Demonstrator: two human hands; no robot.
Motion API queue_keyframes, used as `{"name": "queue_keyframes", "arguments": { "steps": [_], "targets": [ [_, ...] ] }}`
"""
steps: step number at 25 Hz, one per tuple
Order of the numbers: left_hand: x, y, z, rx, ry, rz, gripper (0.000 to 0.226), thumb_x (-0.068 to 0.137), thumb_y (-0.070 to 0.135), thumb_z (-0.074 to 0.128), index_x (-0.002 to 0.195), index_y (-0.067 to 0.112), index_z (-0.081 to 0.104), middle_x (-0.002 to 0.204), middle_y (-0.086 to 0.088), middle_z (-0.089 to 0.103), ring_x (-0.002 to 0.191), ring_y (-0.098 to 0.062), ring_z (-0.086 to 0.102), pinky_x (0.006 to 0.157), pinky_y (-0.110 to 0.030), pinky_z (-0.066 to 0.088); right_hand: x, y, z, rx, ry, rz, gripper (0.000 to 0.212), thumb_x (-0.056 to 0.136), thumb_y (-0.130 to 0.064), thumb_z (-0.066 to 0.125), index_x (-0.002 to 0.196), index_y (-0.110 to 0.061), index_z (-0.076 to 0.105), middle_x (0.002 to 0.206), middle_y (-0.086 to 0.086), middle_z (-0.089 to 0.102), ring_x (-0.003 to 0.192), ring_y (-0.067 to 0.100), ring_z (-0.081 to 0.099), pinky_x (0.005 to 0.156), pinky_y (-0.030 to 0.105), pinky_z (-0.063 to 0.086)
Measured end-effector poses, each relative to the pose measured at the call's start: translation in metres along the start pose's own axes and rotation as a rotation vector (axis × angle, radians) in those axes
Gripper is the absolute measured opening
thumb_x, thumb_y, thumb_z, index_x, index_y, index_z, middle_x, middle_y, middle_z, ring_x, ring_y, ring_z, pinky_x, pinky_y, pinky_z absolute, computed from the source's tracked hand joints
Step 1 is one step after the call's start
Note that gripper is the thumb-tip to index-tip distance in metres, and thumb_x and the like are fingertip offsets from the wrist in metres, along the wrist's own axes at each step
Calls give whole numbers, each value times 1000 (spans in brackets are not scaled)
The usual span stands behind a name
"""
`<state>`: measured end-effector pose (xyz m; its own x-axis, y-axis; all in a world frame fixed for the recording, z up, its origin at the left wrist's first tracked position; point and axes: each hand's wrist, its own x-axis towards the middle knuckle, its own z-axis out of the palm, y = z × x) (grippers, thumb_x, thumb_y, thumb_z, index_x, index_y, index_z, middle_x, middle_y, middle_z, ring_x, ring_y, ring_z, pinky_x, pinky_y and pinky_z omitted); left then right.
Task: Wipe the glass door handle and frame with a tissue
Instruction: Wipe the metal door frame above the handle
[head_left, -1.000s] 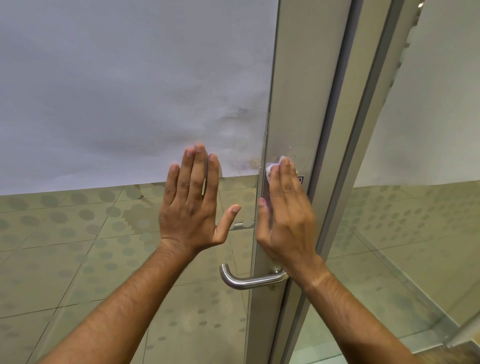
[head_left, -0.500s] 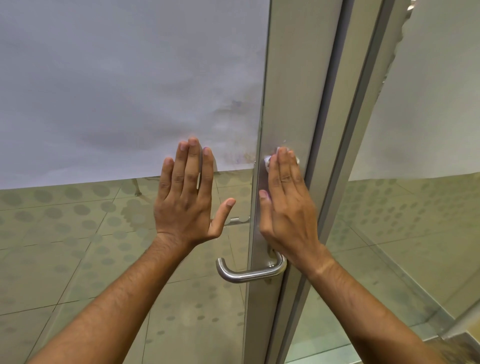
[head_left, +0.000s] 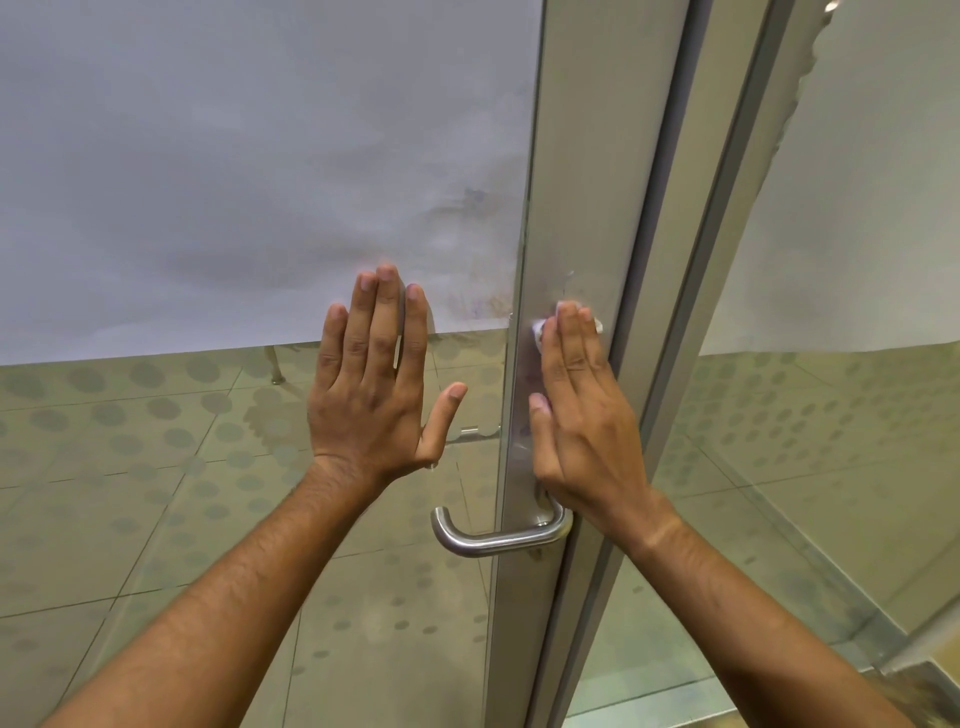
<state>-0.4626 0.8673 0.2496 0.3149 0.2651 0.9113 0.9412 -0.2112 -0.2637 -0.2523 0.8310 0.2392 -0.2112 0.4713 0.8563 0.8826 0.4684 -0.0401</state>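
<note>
Since the earlier frame, both hands keep their places. The left hand (head_left: 376, 395) lies flat on the glass (head_left: 234, 493), fingers straight. The right hand (head_left: 582, 415) presses a white tissue (head_left: 540, 328) against the brushed-metal frame (head_left: 582, 208) with straight fingers, above the curved steel handle (head_left: 488, 540). Frosted film (head_left: 234, 156) covers the upper glass.

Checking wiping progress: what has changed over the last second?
The right hand has slid the tissue slightly up the metal frame, further from the handle. The left hand stays flat on the glass.
</note>
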Motion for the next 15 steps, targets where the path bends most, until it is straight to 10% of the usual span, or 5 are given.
{"name": "queue_keyframes", "arguments": {
  "steps": [15],
  "targets": [
    [0,0,0,24,-23,1,89,96,55,40,159,1,4,160,-25,10,155,-34,-4,126,-45,-2,-36,12,13,-137,-223,-203,75,101,-44,35,153,5,11,162,24,1,152,36,4,124,44,7]
  ]
}}
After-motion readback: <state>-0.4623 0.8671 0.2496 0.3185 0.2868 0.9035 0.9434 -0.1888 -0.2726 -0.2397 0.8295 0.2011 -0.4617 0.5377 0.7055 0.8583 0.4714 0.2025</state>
